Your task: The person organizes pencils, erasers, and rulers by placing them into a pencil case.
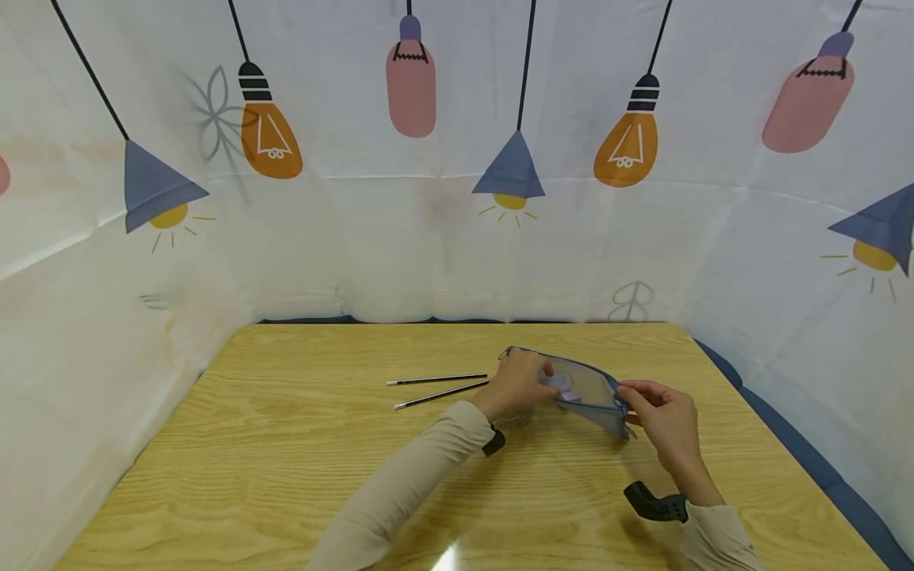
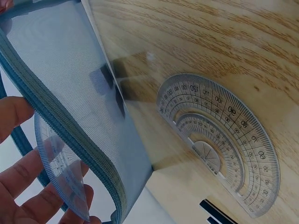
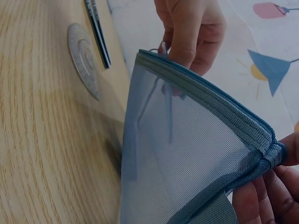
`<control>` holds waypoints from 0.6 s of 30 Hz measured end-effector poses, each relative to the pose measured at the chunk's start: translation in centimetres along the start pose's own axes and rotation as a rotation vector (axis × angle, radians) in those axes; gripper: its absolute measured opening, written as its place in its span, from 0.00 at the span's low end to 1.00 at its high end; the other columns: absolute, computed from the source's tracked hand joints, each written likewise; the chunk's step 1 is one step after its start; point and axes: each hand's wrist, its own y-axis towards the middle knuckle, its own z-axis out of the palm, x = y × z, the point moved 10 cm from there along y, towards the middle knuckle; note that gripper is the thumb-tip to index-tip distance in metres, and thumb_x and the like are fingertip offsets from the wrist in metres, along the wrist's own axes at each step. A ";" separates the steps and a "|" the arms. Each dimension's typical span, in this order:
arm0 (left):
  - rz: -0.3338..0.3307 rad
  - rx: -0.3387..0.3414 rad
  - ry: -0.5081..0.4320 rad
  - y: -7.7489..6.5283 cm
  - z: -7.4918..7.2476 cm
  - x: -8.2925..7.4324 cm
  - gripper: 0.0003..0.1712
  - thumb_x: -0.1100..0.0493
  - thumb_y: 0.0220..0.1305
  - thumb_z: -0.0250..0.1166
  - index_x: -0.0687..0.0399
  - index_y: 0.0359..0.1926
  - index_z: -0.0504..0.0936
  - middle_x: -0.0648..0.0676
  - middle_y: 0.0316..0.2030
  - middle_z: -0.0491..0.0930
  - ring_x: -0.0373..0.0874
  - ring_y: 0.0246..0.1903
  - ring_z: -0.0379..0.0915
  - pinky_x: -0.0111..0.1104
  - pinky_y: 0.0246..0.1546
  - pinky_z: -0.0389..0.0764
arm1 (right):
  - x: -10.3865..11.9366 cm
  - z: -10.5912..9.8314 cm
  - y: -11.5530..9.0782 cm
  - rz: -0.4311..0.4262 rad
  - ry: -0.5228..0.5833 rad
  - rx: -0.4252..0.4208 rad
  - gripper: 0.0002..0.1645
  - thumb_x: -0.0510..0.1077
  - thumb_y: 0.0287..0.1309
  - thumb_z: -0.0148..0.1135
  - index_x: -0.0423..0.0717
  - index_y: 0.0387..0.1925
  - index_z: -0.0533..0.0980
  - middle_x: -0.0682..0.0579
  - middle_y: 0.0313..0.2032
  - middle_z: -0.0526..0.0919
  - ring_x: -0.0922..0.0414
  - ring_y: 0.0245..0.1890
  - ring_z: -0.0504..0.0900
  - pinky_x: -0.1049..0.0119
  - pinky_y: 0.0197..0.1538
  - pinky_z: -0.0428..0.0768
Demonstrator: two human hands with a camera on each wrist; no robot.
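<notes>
My left hand (image 1: 517, 382) holds a clear, bluish protractor (image 2: 60, 168) at the mouth of a blue mesh zip pouch (image 1: 585, 385). In the left wrist view the thumb lies by the zipper edge, and the fingers reach behind the protractor. Its lower part shows through the mesh in the right wrist view. My right hand (image 1: 667, 420) pinches the pouch's corner by the zip end, keeping the pouch tilted with its mouth open. A second clear protractor (image 2: 219, 140) lies flat on the table beside the pouch, mostly behind the left wrist in the head view.
Two dark pencils (image 1: 437, 379) with white ends lie on the wooden table (image 1: 321, 460), left of the left hand. A white cloth printed with lamps (image 1: 428, 238) hangs behind and at both sides. Each wrist wears a black band (image 1: 657, 503).
</notes>
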 end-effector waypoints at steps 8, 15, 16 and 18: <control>0.005 0.021 0.048 0.3 0.3 0.0 0.15 0.47 0.61 0.68 0.50 0.43 0.86 0.47 0.41 0.84 0.48 0.43 0.76 0.49 0.50 0.73 | 0.2 0.0 -0.1 -0.010 0.003 -0.003 0.19 0.43 0.62 0.65 0.28 0.44 0.80 0.59 0.29 0.84 0.63 0.27 0.83 0.64 0.31 0.83; 0.019 0.025 0.050 0.8 0.7 -0.1 0.13 0.49 0.60 0.69 0.51 0.40 0.87 0.47 0.35 0.84 0.36 0.25 0.68 0.29 0.28 0.70 | 0.2 -0.1 -0.1 -0.012 0.002 -0.009 0.19 0.43 0.63 0.64 0.28 0.43 0.80 0.59 0.28 0.84 0.63 0.27 0.83 0.66 0.30 0.83; 0.018 0.025 0.044 0.8 0.8 -0.1 0.13 0.49 0.60 0.69 0.51 0.40 0.87 0.47 0.35 0.84 0.36 0.25 0.68 0.29 0.27 0.69 | 0.2 -0.1 -0.1 -0.011 0.001 -0.010 0.19 0.43 0.63 0.64 0.28 0.43 0.80 0.59 0.28 0.84 0.63 0.27 0.83 0.66 0.30 0.83; 0.013 0.028 0.042 0.9 0.9 0.0 0.13 0.48 0.60 0.68 0.51 0.40 0.88 0.47 0.35 0.84 0.36 0.26 0.69 0.29 0.28 0.69 | 0.1 -0.1 -0.1 -0.008 0.000 -0.011 0.19 0.44 0.63 0.64 0.28 0.43 0.80 0.59 0.28 0.84 0.63 0.26 0.83 0.65 0.30 0.83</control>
